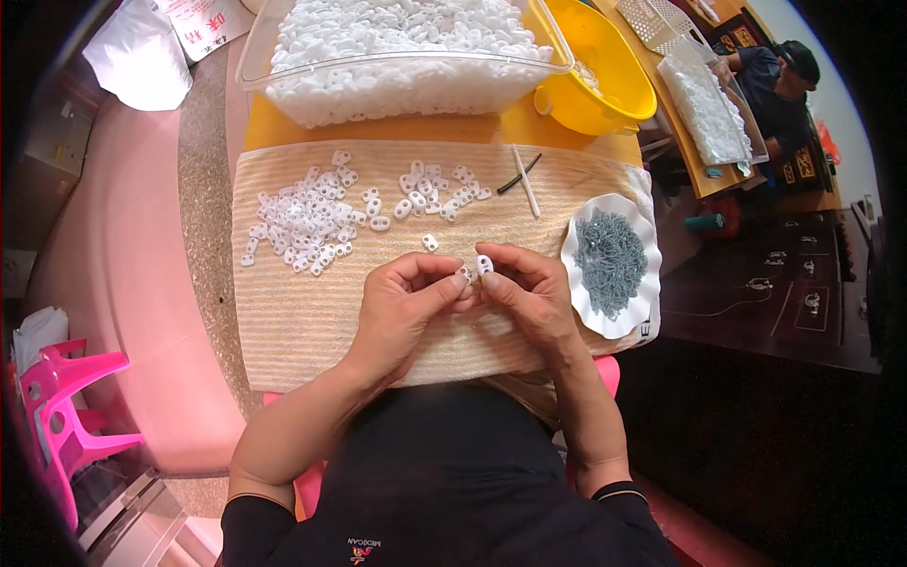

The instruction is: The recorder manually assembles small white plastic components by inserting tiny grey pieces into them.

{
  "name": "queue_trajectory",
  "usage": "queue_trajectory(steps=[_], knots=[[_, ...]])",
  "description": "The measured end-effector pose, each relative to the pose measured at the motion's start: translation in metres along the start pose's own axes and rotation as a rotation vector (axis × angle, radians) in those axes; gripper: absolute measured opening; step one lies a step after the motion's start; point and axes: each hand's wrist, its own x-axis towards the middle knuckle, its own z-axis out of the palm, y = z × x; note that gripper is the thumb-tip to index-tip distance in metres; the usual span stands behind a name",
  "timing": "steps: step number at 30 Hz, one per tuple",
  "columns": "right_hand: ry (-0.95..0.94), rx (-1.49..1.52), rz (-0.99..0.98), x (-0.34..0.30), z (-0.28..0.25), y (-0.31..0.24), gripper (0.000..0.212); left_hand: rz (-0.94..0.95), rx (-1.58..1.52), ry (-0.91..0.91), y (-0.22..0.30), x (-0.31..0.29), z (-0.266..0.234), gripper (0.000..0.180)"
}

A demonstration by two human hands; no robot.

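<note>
Near the front of the striped cloth, my hands meet fingertip to fingertip. My left hand (pixel 413 300) is closed in a pinch on a small white plastic piece, mostly covered by the fingers. Between thumb and forefinger, my right hand (pixel 527 291) grips a white oval plastic piece with two holes (pixel 485 265). Just beyond them lies a loose white two-hole piece (pixel 430 243). To the left spreads a pile of similar white pieces (pixel 307 219), with a smaller cluster (pixel 425 189) in the middle. A white scalloped dish (pixel 614 326) of grey-blue screw-like parts (pixel 611 265) stands at the right.
A white stick and a black stick (pixel 520 175) cross on the cloth (pixel 397 359). Behind stand a clear bin (pixel 406 71) full of white pieces and a yellow basin (pixel 614 109). A co-worker (pixel 779 85) sits far right by another bin. A pink stool (pixel 80 416) stands left.
</note>
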Motion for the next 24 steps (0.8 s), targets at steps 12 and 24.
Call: queue_trajectory(steps=[12,24], knots=[[-0.028,0.042,-0.009,0.0007,-0.0040,0.0064,0.034,-0.006,-0.003,-0.006,-0.0005,-0.0006,0.0003,0.017],[-0.052,0.021,0.017,-0.0006,0.0014,-0.0018,0.034,-0.013,0.034,0.001,0.0017,-0.0018,0.0035,0.015]])
